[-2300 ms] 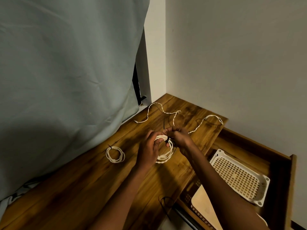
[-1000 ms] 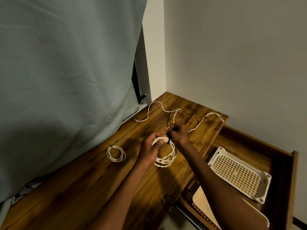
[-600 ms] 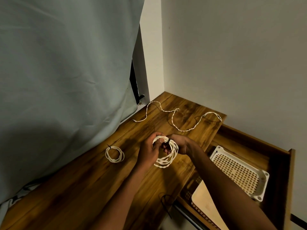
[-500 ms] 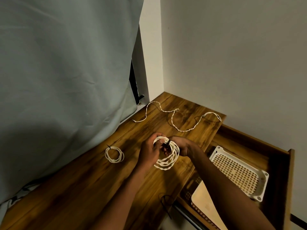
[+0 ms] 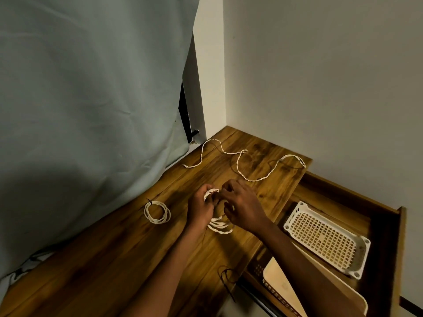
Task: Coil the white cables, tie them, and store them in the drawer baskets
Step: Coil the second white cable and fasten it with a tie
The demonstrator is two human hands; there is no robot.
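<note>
Head view: left hand (image 5: 200, 208) grips coiled cable (image 5: 219, 225) at its top, right hand (image 5: 242, 208) pinches beside it, likely at the tie. Coil hangs below both grips. White basket (image 5: 327, 239) lies right of the right hand, nearer arm for stowing.

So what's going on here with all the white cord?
A person is bundling white cables on a wooden desk. Both the left hand and the right hand hold a coil, apparently tying it. One tied coil lies beside them, a loose cable waits behind, and the drawer's white basket holds no cable.
</note>
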